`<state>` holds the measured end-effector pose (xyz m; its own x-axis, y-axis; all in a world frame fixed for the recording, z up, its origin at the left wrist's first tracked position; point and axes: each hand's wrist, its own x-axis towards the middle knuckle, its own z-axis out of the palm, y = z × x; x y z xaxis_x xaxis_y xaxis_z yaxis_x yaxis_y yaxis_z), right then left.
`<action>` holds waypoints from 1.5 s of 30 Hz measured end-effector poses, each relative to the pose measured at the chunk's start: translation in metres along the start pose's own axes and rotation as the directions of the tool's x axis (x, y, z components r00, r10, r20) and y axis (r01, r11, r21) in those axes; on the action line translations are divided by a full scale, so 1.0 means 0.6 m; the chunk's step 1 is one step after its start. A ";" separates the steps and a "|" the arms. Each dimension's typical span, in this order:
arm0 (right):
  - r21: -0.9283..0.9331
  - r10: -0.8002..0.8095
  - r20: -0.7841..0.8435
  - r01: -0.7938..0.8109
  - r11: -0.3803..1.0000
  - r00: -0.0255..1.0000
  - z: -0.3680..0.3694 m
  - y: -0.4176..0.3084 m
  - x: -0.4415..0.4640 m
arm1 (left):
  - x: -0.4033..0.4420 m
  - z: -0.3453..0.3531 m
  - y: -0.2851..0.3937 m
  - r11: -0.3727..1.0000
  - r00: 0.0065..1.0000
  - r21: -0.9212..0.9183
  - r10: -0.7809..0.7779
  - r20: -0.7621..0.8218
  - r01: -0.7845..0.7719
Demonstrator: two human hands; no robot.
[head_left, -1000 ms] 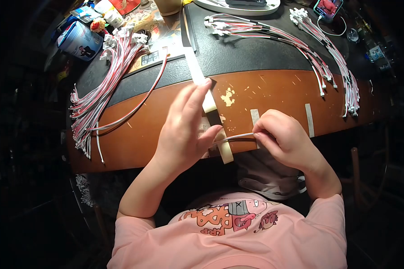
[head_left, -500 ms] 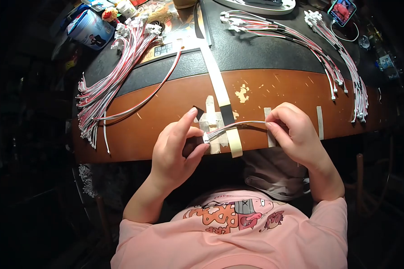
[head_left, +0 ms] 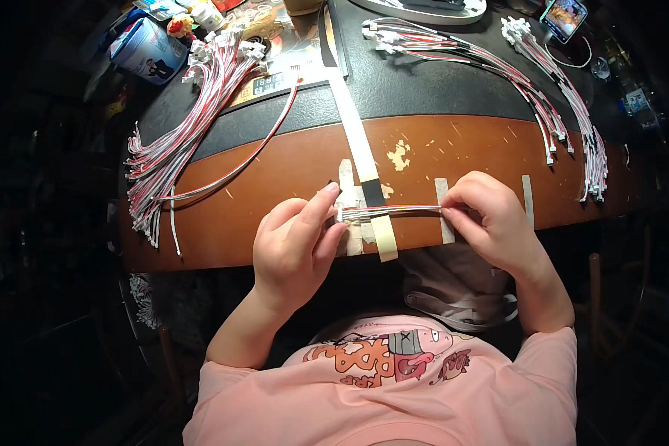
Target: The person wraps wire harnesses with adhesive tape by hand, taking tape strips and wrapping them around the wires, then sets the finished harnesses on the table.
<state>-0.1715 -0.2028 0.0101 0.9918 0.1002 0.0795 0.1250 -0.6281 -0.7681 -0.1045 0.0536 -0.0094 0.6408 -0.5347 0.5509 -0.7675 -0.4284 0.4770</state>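
Observation:
A short bundle of red, white and dark wires [head_left: 409, 209] runs level between my hands, across a pale tape strip [head_left: 356, 134] with a black section. My left hand [head_left: 293, 236] holds the white connector at the bundle's left end between thumb and fingers, and a small black piece shows at its index fingertip. My right hand [head_left: 487, 215] pinches the wires' other end near a grey tape mark [head_left: 442, 189]. Pieces of beige tape [head_left: 346, 172] lie on the brown tabletop [head_left: 275, 178] beside my left fingers.
A large wire bundle [head_left: 193, 126] lies at the left, with one separate cable [head_left: 264, 141] beside it. Two more bundles, one in the middle [head_left: 490, 67] and one further right [head_left: 565, 93], lie at the right. A blue tub [head_left: 149, 52], a white tray [head_left: 424, 11] and a phone [head_left: 564, 18] stand behind.
My left hand has turned from open fingers to a grip on the connector. The wires, bowed half a second ago, are now nearly straight and level.

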 end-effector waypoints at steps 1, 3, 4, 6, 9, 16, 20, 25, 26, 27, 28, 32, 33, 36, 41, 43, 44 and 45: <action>-0.007 -0.010 -0.004 0.009 1.000 1.000 0.000 0.000 0.001 | 0.000 0.001 0.000 1.000 1.000 -0.010 -0.005 -0.004 0.005; -0.013 -0.017 -0.008 0.017 1.000 1.000 -0.001 0.002 0.002 | 0.001 0.002 0.001 1.000 1.000 -0.022 -0.009 -0.006 0.009; -0.011 -0.023 -0.005 0.023 1.000 1.000 0.000 0.003 0.003 | 0.001 0.002 0.002 1.000 1.000 -0.010 -0.020 -0.002 0.020; -0.008 -0.035 -0.001 0.035 0.999 0.999 0.001 0.006 0.004 | 0.000 0.001 0.005 0.999 0.999 0.012 -0.040 0.004 0.039; -0.020 -0.031 -0.005 0.031 0.999 0.999 -0.001 0.011 0.003 | 0.001 0.004 0.010 0.999 0.999 0.006 -0.042 0.001 0.042; -0.034 -0.070 0.023 0.071 0.997 0.997 -0.005 0.013 0.009 | -0.004 0.004 0.009 0.998 0.998 -0.009 -0.066 -0.001 0.066; -0.129 -0.113 0.036 0.117 0.985 0.993 -0.004 0.014 0.010 | 0.002 0.001 0.012 0.996 0.996 0.017 -0.085 0.040 0.084; -0.168 -0.155 0.004 0.153 0.974 0.988 -0.002 -0.001 0.019 | 0.050 0.002 0.029 0.985 0.999 0.172 0.028 0.033 -0.033; -0.141 -0.163 -0.012 0.160 0.977 0.987 -0.001 -0.007 0.025 | 0.064 0.009 0.034 0.999 0.997 -0.007 0.043 0.070 -0.043; -0.113 -0.172 -0.028 0.168 0.979 0.985 -0.001 -0.012 0.031 | 0.076 0.015 0.038 0.981 0.992 -0.186 0.066 0.104 -0.046; -0.118 -0.183 -0.026 0.179 0.977 0.983 -0.001 -0.017 0.038 | 0.085 0.020 0.039 0.983 0.993 -0.179 0.067 0.094 -0.049; -0.164 -0.306 -0.129 0.284 0.945 0.943 -0.008 -0.030 0.067 | 0.122 0.043 0.032 0.622 0.903 -0.660 -0.220 0.369 0.421; -0.168 -0.309 -0.133 0.286 0.943 0.942 -0.011 -0.032 0.071 | 0.129 0.045 0.028 0.625 0.905 -0.661 -0.215 0.366 0.416; -0.204 -0.305 -0.121 0.277 0.939 0.945 -0.015 -0.033 0.083 | 0.145 0.050 0.016 0.450 0.867 -0.741 -0.281 0.412 0.498; -0.224 -0.338 -0.122 0.306 0.925 0.933 -0.017 -0.025 0.105 | 0.167 0.045 -0.001 0.374 0.815 -0.726 -0.312 0.488 0.578; -0.227 -0.350 -0.125 0.317 0.921 0.928 -0.018 -0.018 0.114 | 0.174 0.045 -0.008 0.371 0.802 -0.712 -0.314 0.508 0.596; -0.216 -0.365 -0.113 0.336 0.917 0.924 -0.019 -0.014 0.119 | 0.175 0.047 -0.013 0.407 0.809 -0.699 -0.310 0.500 0.588; -0.205 -0.380 -0.099 0.355 0.912 0.920 -0.020 -0.008 0.123 | 0.175 0.049 -0.018 0.443 0.815 -0.684 -0.305 0.493 0.579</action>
<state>-0.0986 -0.2016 0.0275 0.8673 0.2540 0.4280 0.4713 -0.6955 -0.5423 -0.0296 -0.0197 0.0232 0.7471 -0.6638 -0.0339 0.0443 -0.0011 0.9990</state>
